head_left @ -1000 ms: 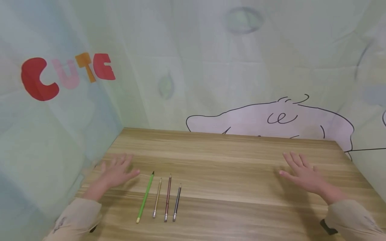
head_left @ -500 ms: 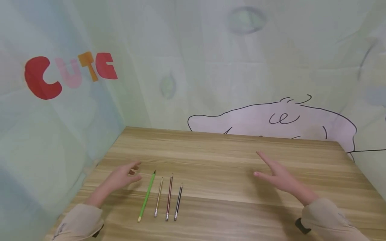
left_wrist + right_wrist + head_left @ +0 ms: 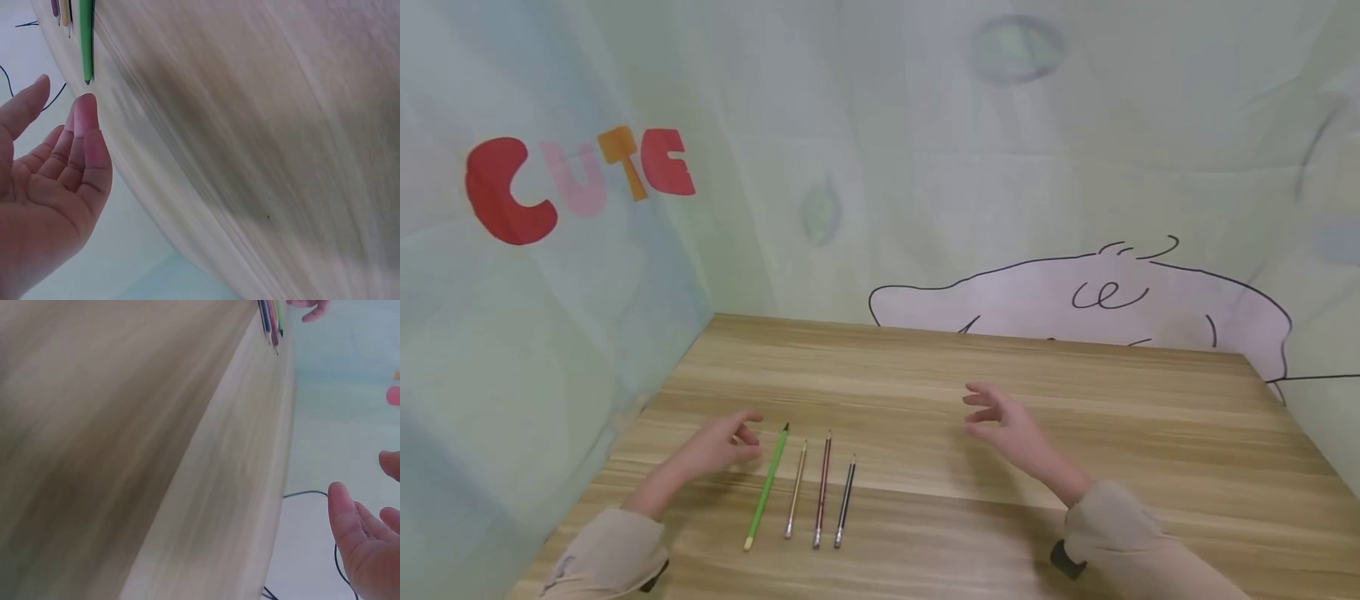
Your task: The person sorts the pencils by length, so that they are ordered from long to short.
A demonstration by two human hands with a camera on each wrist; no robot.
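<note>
Side by side on the wooden table lie a long green pencil (image 3: 767, 488), a thin yellowish pencil (image 3: 796, 490), a dark red pencil (image 3: 823, 490) and a dark blue or black pencil (image 3: 846, 502), all with tips pointing away from the person. My left hand (image 3: 715, 446) hovers just left of the green pencil, fingers loosely bent and holding nothing. In the left wrist view the green pencil's tip (image 3: 87, 75) shows beyond the fingertips. Farther right, my right hand (image 3: 1011, 425) is over the table with relaxed fingers and nothing in its grasp.
The wood-grain table (image 3: 925, 375) meets a pale printed cloth (image 3: 910, 167) at its back and left edges. A cartoon outline (image 3: 1037, 292) is printed behind the table, and coloured letters (image 3: 512, 192) on the left side.
The right hand has swung left toward the pencils, its spread fingers now loosely bent. My left hand has shifted slightly right toward the green pencil, fingers drawing in. The pencils lie unmoved.
</note>
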